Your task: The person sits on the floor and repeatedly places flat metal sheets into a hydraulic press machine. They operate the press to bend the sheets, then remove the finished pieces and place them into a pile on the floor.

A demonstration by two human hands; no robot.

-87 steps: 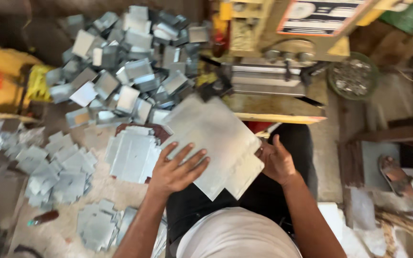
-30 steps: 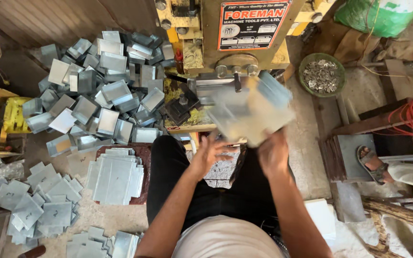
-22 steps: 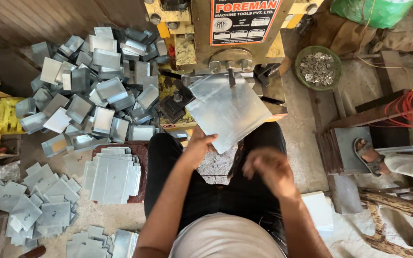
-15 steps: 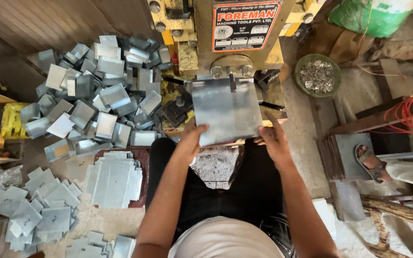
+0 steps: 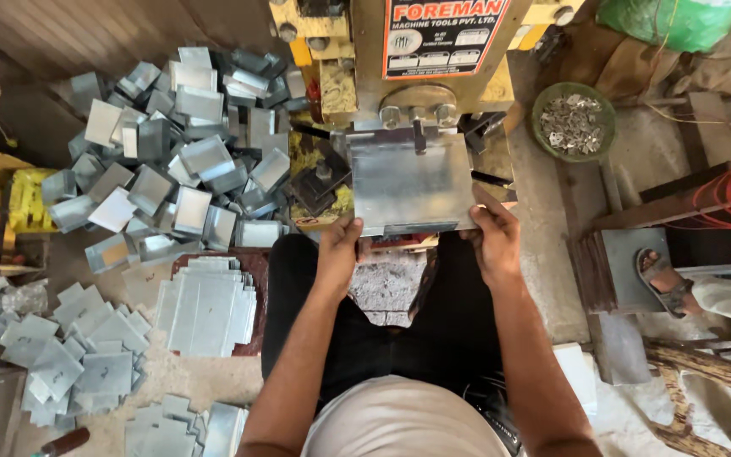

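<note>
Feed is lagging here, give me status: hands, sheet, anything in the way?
Left hand and right hand grip the metal sheet by its near corners. Sheet lies flat under the press machine. Nothing blocking it.

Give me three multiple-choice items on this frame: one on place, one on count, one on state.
1. Where does the metal sheet lie?
A. under the press machine
B. on the flat stack
C. in the green bowl

2. How many hands hold the sheet?
A. none
B. one
C. two

3. What shape are the pieces in the pile to the person's left?
A. flat
B. bent into trays
C. rolled into tubes

Key: 1 A, its far edge sits below the press head. 2 C, the left hand and right hand each grip a near corner. 3 B, raised edges show.
</note>
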